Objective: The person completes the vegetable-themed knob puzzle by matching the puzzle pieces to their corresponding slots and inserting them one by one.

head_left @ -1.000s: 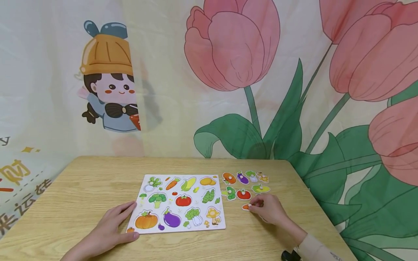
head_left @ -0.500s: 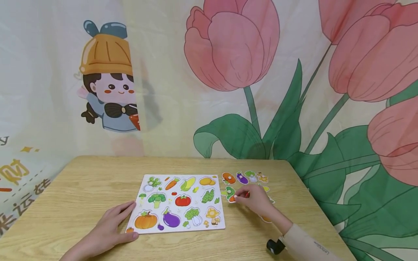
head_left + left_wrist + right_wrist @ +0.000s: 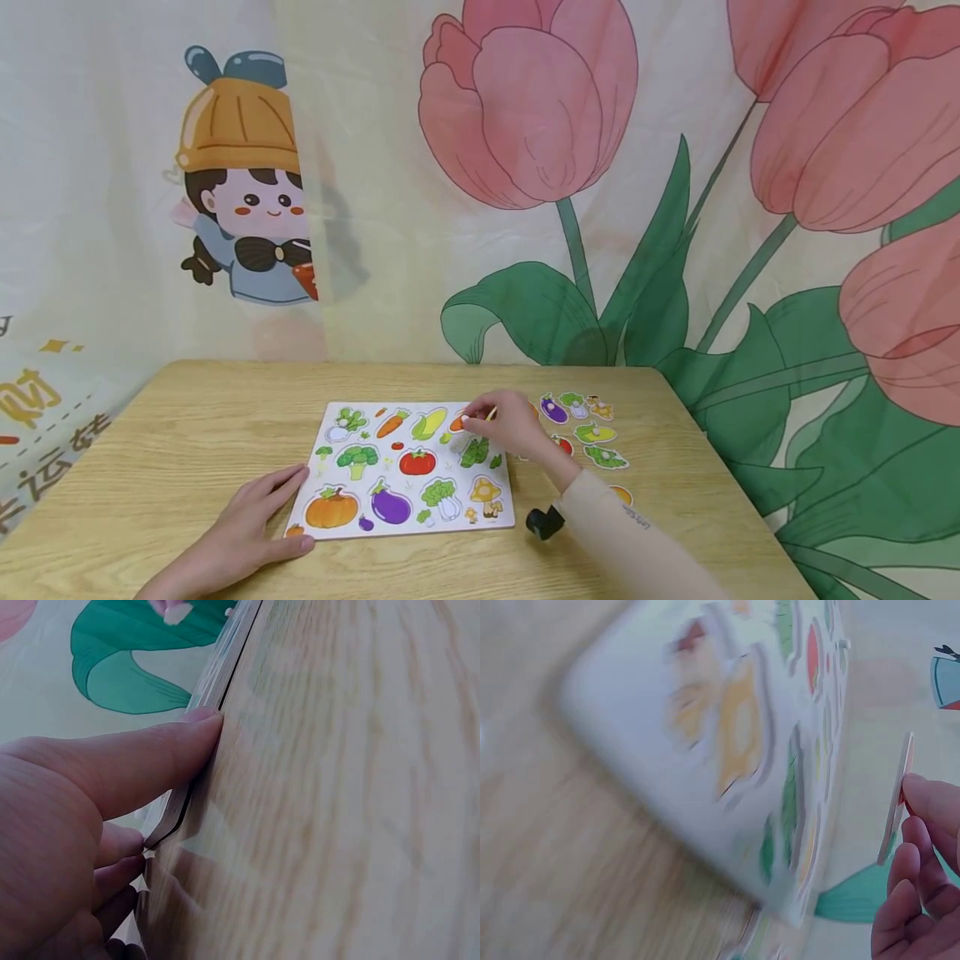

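Nearest me, my left hand (image 3: 258, 517) spans the near left corner of the vegetable puzzle board (image 3: 318, 477), thumb against the near edge, fingers loosely extended at the left edge. Farther off, my right hand (image 3: 510, 425) pinches a carrot piece (image 3: 456, 424) between thumb and fingertips, over the board's far right part; the right wrist view shows it edge-on, clear of the board. From that hand, the printed carrot (image 3: 390, 426) lies left, past the printed corn (image 3: 429, 425), its long axis slanting from near left to far right. My right fingertips are nearer to it than my left. My fingers partly cover the piece, so I can't tell how its axis compares. To the right, an eggplant piece (image 3: 553, 409) and others lie on the surface (image 3: 705, 508).
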`<state>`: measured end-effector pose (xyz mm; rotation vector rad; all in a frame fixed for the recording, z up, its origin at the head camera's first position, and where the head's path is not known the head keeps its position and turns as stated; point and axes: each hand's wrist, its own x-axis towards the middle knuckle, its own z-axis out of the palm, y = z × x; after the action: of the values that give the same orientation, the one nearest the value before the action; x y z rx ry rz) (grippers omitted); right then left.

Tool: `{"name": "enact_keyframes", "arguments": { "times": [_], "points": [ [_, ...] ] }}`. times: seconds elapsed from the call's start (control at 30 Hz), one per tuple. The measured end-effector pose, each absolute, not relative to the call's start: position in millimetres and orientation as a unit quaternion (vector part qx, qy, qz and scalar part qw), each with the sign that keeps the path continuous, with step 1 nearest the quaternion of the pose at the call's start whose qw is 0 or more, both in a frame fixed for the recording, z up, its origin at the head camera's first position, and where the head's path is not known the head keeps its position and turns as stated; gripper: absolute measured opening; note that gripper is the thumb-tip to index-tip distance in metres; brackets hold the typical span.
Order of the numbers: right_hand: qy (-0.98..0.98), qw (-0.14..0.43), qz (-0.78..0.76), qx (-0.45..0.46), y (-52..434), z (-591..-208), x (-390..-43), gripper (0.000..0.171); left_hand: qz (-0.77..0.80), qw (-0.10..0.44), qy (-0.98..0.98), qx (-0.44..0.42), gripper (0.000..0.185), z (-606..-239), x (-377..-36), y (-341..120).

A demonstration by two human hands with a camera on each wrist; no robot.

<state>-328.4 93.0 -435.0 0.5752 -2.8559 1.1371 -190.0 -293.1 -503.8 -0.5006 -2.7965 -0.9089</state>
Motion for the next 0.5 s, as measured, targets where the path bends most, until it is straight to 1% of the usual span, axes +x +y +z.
{"name": "enact_keyframes", "arguments": {
  "times": [0.23, 0.5],
  "points": [
    [-0.913, 0.006, 0.342, 0.221, 51, -437, -346, 0.006, -0.3, 0.083, -0.935, -0.171, 0.099, -503, -190, -293],
    [-0.91, -0.015, 0.358, 0.21, 10, -445, -351, 0.005, -0.303, 0.086, -0.934, -0.17, 0.099, -504, -190, -293]
  ]
}}
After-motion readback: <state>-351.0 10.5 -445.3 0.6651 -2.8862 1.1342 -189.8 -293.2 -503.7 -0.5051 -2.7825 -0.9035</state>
